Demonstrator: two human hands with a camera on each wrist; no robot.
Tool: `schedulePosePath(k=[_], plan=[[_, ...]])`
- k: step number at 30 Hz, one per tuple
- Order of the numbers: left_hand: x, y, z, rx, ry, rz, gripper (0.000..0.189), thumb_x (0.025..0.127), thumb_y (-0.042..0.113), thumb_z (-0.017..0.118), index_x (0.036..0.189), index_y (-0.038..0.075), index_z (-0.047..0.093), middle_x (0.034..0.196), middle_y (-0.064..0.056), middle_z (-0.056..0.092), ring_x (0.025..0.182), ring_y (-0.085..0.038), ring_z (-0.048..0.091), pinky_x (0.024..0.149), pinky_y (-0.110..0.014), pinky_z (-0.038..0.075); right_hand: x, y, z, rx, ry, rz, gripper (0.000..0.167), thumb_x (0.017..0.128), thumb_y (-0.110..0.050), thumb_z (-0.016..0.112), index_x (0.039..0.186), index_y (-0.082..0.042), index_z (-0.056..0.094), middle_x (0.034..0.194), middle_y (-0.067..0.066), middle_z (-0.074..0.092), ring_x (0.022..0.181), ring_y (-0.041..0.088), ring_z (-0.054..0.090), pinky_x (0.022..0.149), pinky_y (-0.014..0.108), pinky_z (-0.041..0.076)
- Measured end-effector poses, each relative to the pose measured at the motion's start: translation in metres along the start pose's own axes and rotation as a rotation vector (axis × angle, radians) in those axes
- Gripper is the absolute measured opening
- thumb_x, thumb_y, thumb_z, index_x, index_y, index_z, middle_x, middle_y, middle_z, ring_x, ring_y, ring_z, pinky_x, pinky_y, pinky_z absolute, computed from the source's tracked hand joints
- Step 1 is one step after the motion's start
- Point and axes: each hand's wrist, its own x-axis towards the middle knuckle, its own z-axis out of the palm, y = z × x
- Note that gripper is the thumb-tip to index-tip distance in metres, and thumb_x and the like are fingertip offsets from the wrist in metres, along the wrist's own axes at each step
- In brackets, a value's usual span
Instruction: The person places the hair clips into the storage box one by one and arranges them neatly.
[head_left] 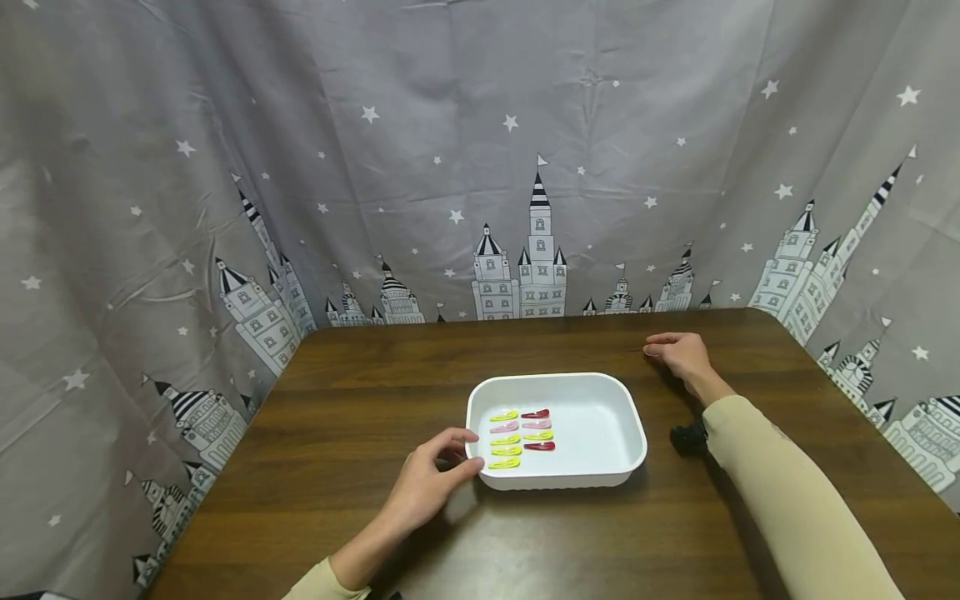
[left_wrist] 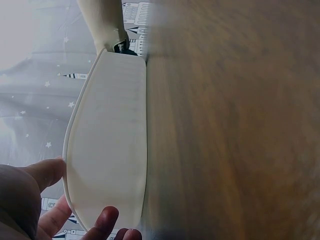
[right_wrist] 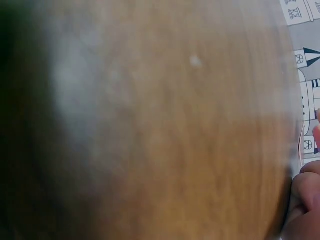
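A white rectangular tray with rounded corners sits on the wooden table. Inside, toward its left end, several snap hair clips in yellow, pink and red lie in two columns. My left hand holds the tray by its left end, its fingertips at the rim and against the outer wall. Beyond the tray's right end, my right hand is low over the table with thumb and fingers together. A thin pinkish edge, looking like a hair clip, shows at its fingertips and is mostly hidden.
The dark brown table reaches back to a grey curtain printed with castles and stars. A black wrist device sits below the right forearm, by the beige sleeve.
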Motion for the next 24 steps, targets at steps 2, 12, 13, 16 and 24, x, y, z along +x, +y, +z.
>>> schedulePosePath(k=[2, 12, 13, 16, 24], plan=[[0.0002, 0.0004, -0.0002, -0.001, 0.0, -0.001, 0.03, 0.085, 0.031, 0.081, 0.112, 0.02, 0.071, 0.092, 0.002, 0.07, 0.087, -0.013, 0.063, 0.079, -0.03, 0.047, 0.0006, 0.0003, -0.0014, -0.025, -0.008, 0.011, 0.039, 0.092, -0.021, 0.071, 0.122, 0.003, 0.068, 0.105, 0.011, 0.071, 0.08, 0.011, 0.055, 0.063, 0.023, 0.045], [0.0009, 0.0022, -0.0008, 0.008, 0.001, -0.008, 0.03, 0.085, 0.031, 0.081, 0.112, 0.021, 0.071, 0.093, 0.002, 0.07, 0.087, -0.013, 0.063, 0.079, -0.031, 0.047, 0.0036, 0.0003, -0.0051, -0.096, -0.077, 0.036, 0.042, 0.092, -0.023, 0.07, 0.125, 0.002, 0.067, 0.118, 0.018, 0.062, 0.076, 0.016, 0.046, 0.058, 0.026, 0.04], [0.001, 0.0022, -0.0008, 0.008, 0.002, -0.008, 0.03, 0.085, 0.031, 0.081, 0.112, 0.021, 0.071, 0.093, 0.002, 0.07, 0.087, -0.013, 0.063, 0.079, -0.031, 0.047, 0.0034, -0.0003, -0.0047, -0.107, -0.081, 0.034, 0.042, 0.092, -0.023, 0.069, 0.125, 0.002, 0.067, 0.12, 0.019, 0.062, 0.077, 0.016, 0.046, 0.059, 0.026, 0.04], [0.0009, 0.002, -0.0006, 0.009, 0.002, -0.008, 0.03, 0.085, 0.031, 0.081, 0.112, 0.02, 0.071, 0.093, 0.002, 0.07, 0.087, -0.013, 0.063, 0.079, -0.031, 0.047, 0.002, -0.0022, -0.0037, -0.133, -0.082, 0.021, 0.04, 0.092, -0.022, 0.068, 0.123, 0.003, 0.067, 0.122, 0.023, 0.062, 0.081, 0.019, 0.048, 0.061, 0.026, 0.042], [0.0004, 0.0009, 0.0001, 0.006, 0.004, -0.008, 0.03, 0.086, 0.03, 0.081, 0.112, 0.02, 0.071, 0.092, 0.003, 0.07, 0.087, -0.013, 0.063, 0.079, -0.031, 0.047, -0.0012, -0.0033, -0.0047, -0.173, -0.076, 0.004, 0.035, 0.093, -0.023, 0.068, 0.116, 0.004, 0.071, 0.118, 0.022, 0.065, 0.085, 0.021, 0.051, 0.062, 0.027, 0.043]])
